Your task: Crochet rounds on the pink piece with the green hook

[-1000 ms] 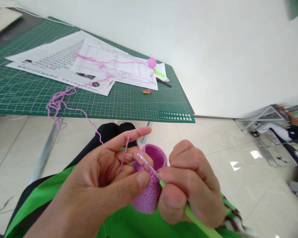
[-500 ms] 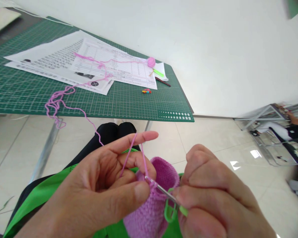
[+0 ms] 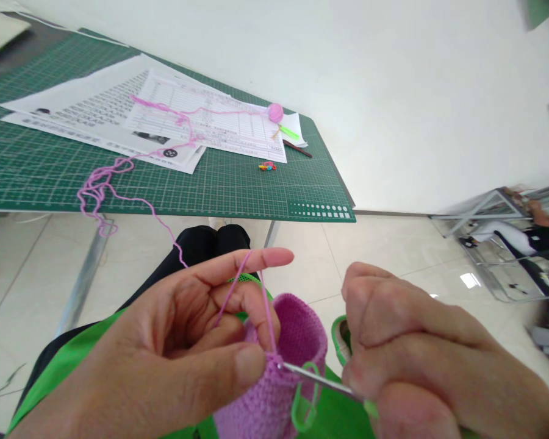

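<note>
My left hand (image 3: 178, 347) pinches a pink crocheted tube (image 3: 279, 378) between thumb and fingers, with pink yarn (image 3: 132, 195) running over its outstretched forefinger. My right hand (image 3: 421, 360) grips a crochet hook (image 3: 315, 378), a metal shaft on a green handle, whose tip sits at the tube's rim. A green stitch marker (image 3: 304, 405) hangs on the tube just below the hook. The yarn trails up over the table edge to a small pink ball (image 3: 275, 112) on the papers.
A green cutting mat (image 3: 210, 183) covers the table ahead, with printed sheets (image 3: 119, 116), small coloured markers (image 3: 267, 165) and a green and a dark tool by the ball. White wall behind. A metal rack (image 3: 498, 244) and another person's arm lie far right.
Both hands and the tube have sunk lower in view. My right hand has drawn away to the right, so the hook's tip now sits at the rim instead of poking past it.
</note>
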Motion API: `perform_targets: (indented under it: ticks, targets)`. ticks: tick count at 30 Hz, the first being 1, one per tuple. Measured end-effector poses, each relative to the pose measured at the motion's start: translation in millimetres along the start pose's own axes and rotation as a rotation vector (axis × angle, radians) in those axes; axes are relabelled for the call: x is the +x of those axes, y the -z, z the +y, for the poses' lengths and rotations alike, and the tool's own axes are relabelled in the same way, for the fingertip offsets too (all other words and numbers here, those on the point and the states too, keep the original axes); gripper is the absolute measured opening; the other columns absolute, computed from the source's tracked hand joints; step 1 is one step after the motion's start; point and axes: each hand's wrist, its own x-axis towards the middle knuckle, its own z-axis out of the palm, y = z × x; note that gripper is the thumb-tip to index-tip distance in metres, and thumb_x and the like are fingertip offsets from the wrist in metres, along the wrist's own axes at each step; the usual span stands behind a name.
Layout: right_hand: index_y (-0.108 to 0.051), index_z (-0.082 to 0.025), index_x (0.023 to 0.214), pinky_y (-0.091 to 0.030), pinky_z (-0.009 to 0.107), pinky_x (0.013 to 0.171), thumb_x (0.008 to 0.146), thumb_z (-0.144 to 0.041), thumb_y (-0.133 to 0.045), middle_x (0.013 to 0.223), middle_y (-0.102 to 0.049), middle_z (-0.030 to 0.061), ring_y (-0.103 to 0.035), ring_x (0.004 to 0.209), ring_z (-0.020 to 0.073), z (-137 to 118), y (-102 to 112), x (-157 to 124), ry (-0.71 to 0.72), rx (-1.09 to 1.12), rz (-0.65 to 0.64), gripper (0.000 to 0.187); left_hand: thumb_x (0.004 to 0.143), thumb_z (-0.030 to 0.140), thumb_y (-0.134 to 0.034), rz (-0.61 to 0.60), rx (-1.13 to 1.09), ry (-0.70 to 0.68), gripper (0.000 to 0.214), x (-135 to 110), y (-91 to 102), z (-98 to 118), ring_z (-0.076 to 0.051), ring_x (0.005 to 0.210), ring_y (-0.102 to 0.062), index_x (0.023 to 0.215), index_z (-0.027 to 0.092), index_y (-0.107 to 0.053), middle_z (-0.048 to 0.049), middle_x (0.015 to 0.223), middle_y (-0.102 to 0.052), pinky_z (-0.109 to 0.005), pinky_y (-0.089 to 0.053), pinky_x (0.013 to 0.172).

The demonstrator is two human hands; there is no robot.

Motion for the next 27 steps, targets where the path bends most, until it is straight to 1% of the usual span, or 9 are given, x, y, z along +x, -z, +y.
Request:
perform_targets:
  ticks: [7,11,13,14,16,20,22,24,27]
  targets:
    - [-0.031,-0.018,0.053,-0.033,0.025,0.043,0.097,-0.033,-0.049,0.047,-0.032,-0.0058,-0.034,0.042,0.0065,2.0,-7.5,-12.0,-0.454,0.436,0.097,0.05,0.044,0.032,-0.099,0.087,0.026,0.063,0.064,-2.9,-14.7,9.2,-0.015,0.057,-0.065,0.105,0.034,-0.076,0.0028,0.061,-0.071,-0.02,-0.054,0.058]
    - [-0.023,-0.019,0.054,-0.032,0.026,0.044,0.098,-0.03,-0.048,0.049,-0.028,-0.0055,-0.033,0.045,0.0078,11.1,-4.8,-10.9,-0.518,0.636,0.009,0.052,0.054,0.025,-0.096,0.025,-0.005,-0.006,0.066,-2.4,-5.6,-0.9,-0.018,0.061,-0.07,0.114,0.036,-0.073,0.0003,0.067,-0.075,-0.022,-0.059,0.059]
    - [-0.032,-0.018,0.054,-0.035,0.026,0.046,0.099,-0.033,-0.047,0.051,-0.035,-0.0052,-0.037,0.048,0.0078,17.0,-2.2,-10.9,-0.534,0.754,-0.098,0.05,0.059,0.021,-0.093,0.017,-0.003,-0.076,0.069,-2.1,-1.4,-6.9,-0.019,0.066,-0.073,0.121,0.038,-0.069,-0.0005,0.075,-0.078,-0.023,-0.061,0.061]
    - [-0.039,-0.018,0.055,-0.037,0.026,0.048,0.099,-0.036,-0.046,0.053,-0.038,-0.0049,-0.039,0.049,0.0077,19.0,-1.5,-11.4,-0.544,0.805,-0.146,0.049,0.061,0.019,-0.092,0.076,0.001,-0.086,0.068,-2.0,-0.4,-9.2,-0.021,0.071,-0.075,0.122,0.039,-0.069,-0.0011,0.08,-0.079,-0.025,-0.063,0.066]
    - [-0.044,-0.018,0.057,-0.038,0.026,0.049,0.099,-0.041,-0.045,0.055,-0.041,-0.0046,-0.04,0.051,0.0075,19.9,-2.1,-13.0,-0.561,0.854,-0.154,0.048,0.065,0.02,-0.09,0.069,0.023,-0.11,0.064,-2.0,-0.2,-12.2,-0.021,0.072,-0.076,0.122,0.038,-0.069,-0.0011,0.079,-0.079,-0.024,-0.063,0.066]
    - [-0.031,-0.017,0.051,-0.031,0.026,0.043,0.096,-0.042,-0.051,0.049,-0.031,-0.0055,-0.033,0.046,0.0065,8.8,-12.5,-15.8,-0.562,0.665,0.104,0.056,0.059,0.022,-0.093,0.06,0.058,-0.182,0.06,-0.9,-2.5,-12.2,-0.015,0.055,-0.071,0.114,0.036,-0.074,0.0015,0.064,-0.074,-0.019,-0.061,0.057]
    - [-0.035,-0.016,0.051,-0.03,0.026,0.043,0.096,-0.037,-0.054,0.048,-0.033,-0.0058,-0.033,0.044,0.0057,0.6,-19.9,-15.3,-0.524,0.518,0.186,0.053,0.058,0.023,-0.093,0.085,0.067,-0.201,0.062,-0.2,-4.0,-10.9,-0.014,0.05,-0.068,0.115,0.036,-0.074,0.0014,0.061,-0.073,-0.018,-0.06,0.053]
    - [-0.04,-0.016,0.052,-0.031,0.027,0.045,0.095,-0.031,-0.055,0.048,-0.035,-0.0063,-0.033,0.044,0.0048,-6.3,-27.2,-14.0,-0.443,0.368,0.275,0.049,0.058,0.021,-0.093,0.107,0.074,-0.211,0.065,-0.1,-6.0,-9.9,-0.014,0.049,-0.068,0.118,0.037,-0.073,0.0007,0.06,-0.073,-0.017,-0.059,0.051]
    - [-0.032,-0.015,0.05,-0.031,0.03,0.05,0.097,-0.026,-0.051,0.049,-0.034,-0.0061,-0.034,0.046,0.0038,-11.8,-34.5,-13.4,-0.37,0.12,0.399,0.052,0.058,0.017,-0.093,0.124,0.049,-0.211,0.069,-1.9,-9.6,-9.6,-0.018,0.054,-0.073,0.12,0.039,-0.071,-0.0001,0.064,-0.076,-0.017,-0.061,0.052]
